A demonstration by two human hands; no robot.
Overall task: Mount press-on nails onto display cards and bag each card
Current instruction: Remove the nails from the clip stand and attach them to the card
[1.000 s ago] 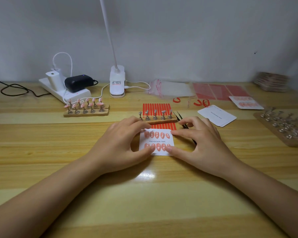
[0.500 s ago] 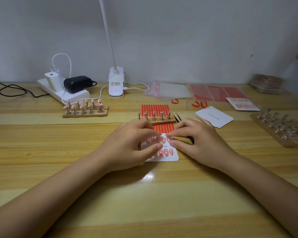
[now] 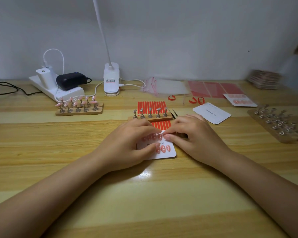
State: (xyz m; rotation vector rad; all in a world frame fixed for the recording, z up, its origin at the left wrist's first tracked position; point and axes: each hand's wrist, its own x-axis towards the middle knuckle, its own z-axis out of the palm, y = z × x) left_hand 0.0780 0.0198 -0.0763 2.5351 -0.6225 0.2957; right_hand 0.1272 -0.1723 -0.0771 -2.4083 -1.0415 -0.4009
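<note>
Wooden desk (image 3: pixel 41 169) against a grey wall, cluttered along the back. Far left: white power strip (image 3: pixel 57 90) with chargers, then a wooden stand (image 3: pixel 79 110) carrying pink nails on metal pegs. Lamp base (image 3: pixel 111 81) just right of that. Centre: second stand (image 3: pixel 150 115), pegs bare, sitting on red adhesive strips (image 3: pixel 151 106). Left hand (image 3: pixel 127 145) lies over the display card (image 3: pixel 169 154), fingers curled, thumb and forefinger pressing down on the card and its nails (image 3: pixel 163 148); two rows of pink nails show on it. Right hand (image 3: pixel 193 136) meets it at the card's top right corner, fingertips pinched on the last top-row nail; whether it grips or only presses, cannot tell. Tweezers (image 3: pixel 174 114) partly hidden behind that hand. Right side: blank cards (image 3: pixel 212 113), clear bags (image 3: pixel 165 85), one finished card (image 3: pixel 239 100). To seat this nail well, probably hold the card flat with the left, press straight down, keep it in line with the row.
</note>
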